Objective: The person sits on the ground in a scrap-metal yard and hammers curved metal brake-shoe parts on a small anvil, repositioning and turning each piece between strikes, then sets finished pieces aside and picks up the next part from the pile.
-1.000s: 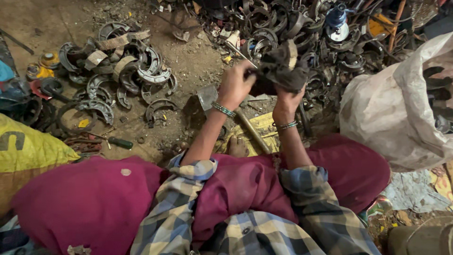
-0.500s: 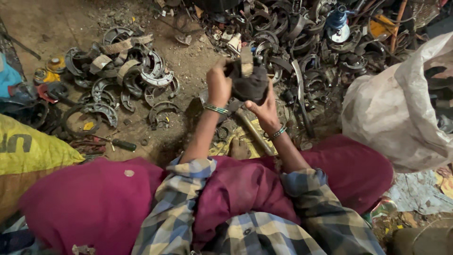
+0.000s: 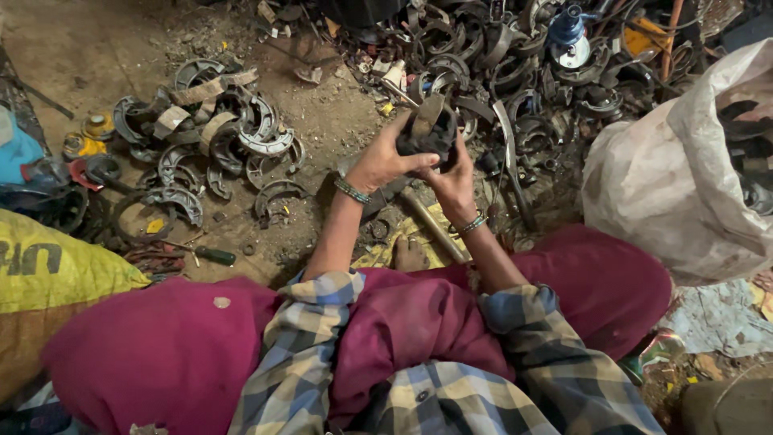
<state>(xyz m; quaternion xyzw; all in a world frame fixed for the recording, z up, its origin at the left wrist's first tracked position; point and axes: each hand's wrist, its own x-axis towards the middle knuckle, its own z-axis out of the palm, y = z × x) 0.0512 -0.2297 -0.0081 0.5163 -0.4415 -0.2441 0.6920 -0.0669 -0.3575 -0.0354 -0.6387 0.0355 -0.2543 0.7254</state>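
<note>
Up front, dark metal part point(image 3: 429, 129) gripped between left hand point(image 3: 385, 161) and right hand point(image 3: 452, 181).

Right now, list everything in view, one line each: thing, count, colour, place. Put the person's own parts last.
dark part: one, black, grimy, held up in both hands at centre
curved metal shoes: a heap, too many to count, grey and rusty, on the dirt floor at left
scrap pile: one tangled heap, dark metal, top centre to right
blue-capped part: one, blue and silver, on the scrap at top
white sack: one, dirty white, right, open with dark pieces inside
yellow sack: one, yellow, lower left
screwdriver: one, dark handle, floor below the shoes
left hand: bangle at wrist, grips the part
right hand: bangle at wrist, grips the part
</note>
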